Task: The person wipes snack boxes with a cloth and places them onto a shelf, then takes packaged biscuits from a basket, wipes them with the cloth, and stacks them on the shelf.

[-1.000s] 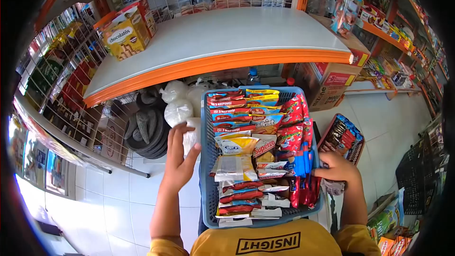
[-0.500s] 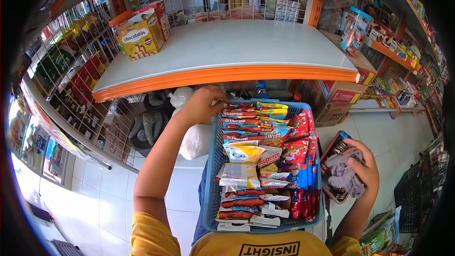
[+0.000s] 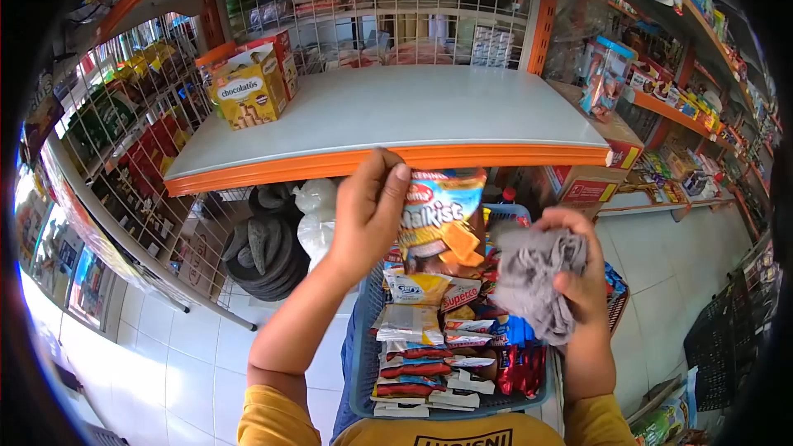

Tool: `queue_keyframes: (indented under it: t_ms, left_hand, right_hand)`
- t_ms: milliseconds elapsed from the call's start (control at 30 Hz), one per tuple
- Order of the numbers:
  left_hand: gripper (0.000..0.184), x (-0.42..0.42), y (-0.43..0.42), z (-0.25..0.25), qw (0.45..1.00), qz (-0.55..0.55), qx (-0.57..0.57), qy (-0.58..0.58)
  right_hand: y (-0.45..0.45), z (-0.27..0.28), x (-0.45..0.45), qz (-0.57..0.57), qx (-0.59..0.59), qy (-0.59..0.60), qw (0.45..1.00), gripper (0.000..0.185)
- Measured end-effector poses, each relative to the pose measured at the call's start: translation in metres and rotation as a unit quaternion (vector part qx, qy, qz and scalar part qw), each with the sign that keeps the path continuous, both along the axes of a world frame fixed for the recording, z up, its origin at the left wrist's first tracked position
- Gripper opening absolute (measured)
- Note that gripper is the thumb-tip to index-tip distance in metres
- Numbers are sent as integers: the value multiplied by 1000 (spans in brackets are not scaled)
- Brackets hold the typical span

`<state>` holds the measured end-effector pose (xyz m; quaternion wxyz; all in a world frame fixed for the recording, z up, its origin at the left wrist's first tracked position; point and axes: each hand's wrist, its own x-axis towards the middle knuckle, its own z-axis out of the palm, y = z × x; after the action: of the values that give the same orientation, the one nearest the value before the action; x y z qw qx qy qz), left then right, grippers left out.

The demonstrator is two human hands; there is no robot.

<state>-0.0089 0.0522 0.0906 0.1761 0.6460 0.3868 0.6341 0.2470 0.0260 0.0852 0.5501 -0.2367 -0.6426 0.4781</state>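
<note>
Pinched at its upper left corner, a Malkist biscuit packet (image 3: 443, 223) hangs from my left hand (image 3: 369, 211), its front facing me, above the basket. My right hand (image 3: 576, 268) grips a crumpled grey cloth (image 3: 535, 281) over the basket's right side. Beneath both hands lies the blue plastic basket (image 3: 361, 363), packed with rows of snack sachets. A yellow and white Gery packet (image 3: 417, 287), a Superco packet (image 3: 460, 296) and red packets (image 3: 520, 370) show in it. The packet and cloth hide much of the basket's far half.
Ahead is a grey shelf board (image 3: 388, 116) with an orange front edge. A yellow Chocolatos box (image 3: 248, 95) stands at its left end. Right of it are a blue-lidded jar (image 3: 607, 74) and a cardboard carton (image 3: 578, 186). Stone mortars (image 3: 263, 256) sit below left.
My left hand has lifted the Malkist packet out of the basket's far end. My right hand has carried the grey cloth from the smaller basket at right up and leftward over the blue basket.
</note>
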Motion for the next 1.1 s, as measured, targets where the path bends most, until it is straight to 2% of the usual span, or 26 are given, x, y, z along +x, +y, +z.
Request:
queue_keyframes:
  t_ms: [33,100,133,167,233,267,333,367,433,467,500,567,600,633,700,733,800,867,933,1100]
  left_hand:
    - [14,10,-4,-1,1000,-14,-7,-23]
    - [14,28,-12,-9,991,-70,-29,-114]
    - [14,40,-19,-9,958,-154,-66,-234]
    - [16,51,-26,-7,902,-234,-102,-348]
    - [25,59,-36,-11,859,-338,-131,-362]
    - [37,52,-32,-31,869,-336,-195,-305]
    - [44,51,-32,-29,802,-381,-264,-377]
    - [48,50,-31,-28,763,-401,-297,-412]
    - [60,43,-28,-33,758,-449,-269,-389]
    - [61,42,-26,-37,749,-466,-254,-396]
    - [62,41,-26,-41,740,-484,-239,-402]
    - [62,41,-38,-43,823,-376,-257,-340]
    - [59,42,-39,-39,836,-352,-289,-305]
    - [58,43,-37,-38,838,-353,-279,-308]
    - [57,46,-35,-38,842,-353,-260,-313]
    - [55,42,-36,-29,794,-392,-279,-371]
    - [57,38,-39,-20,786,-390,-242,-414]
    - [61,38,-37,-22,794,-371,-209,-433]
    - [61,32,-35,-25,782,-398,-207,-433]
    - [61,31,-32,-31,766,-421,-214,-436]
  right_hand:
    - [-2,9,-12,-15,13,56,998,66]
    - [1,14,-34,-83,144,49,985,65]
    - [5,14,-37,-150,253,-56,954,60]
    - [4,21,-48,-203,346,-119,908,51]
    - [5,17,-65,-211,384,-193,878,43]
    - [5,12,-71,-209,367,-193,886,40]
    - [0,6,-76,-193,359,-183,895,39]
    - [-10,5,-78,-181,364,-219,887,39]
    - [-13,-11,-85,-107,412,-243,871,42]
    - [-10,-12,-86,-112,442,-238,858,40]
    - [-4,-10,-85,-142,423,-250,859,39]
    - [16,-5,-77,-201,384,-276,858,37]
    - [26,-3,-74,-208,359,-244,877,36]
    - [30,-2,-72,-207,309,-217,903,33]
    - [42,-8,-62,-245,300,-184,903,28]
    - [44,-13,-56,-244,221,-144,933,26]
    - [39,-17,-50,-228,54,-43,971,23]
    - [35,-19,-46,-226,48,21,973,24]
    - [31,-20,-40,-211,24,71,975,29]
    - [17,-25,-36,-191,65,71,977,37]
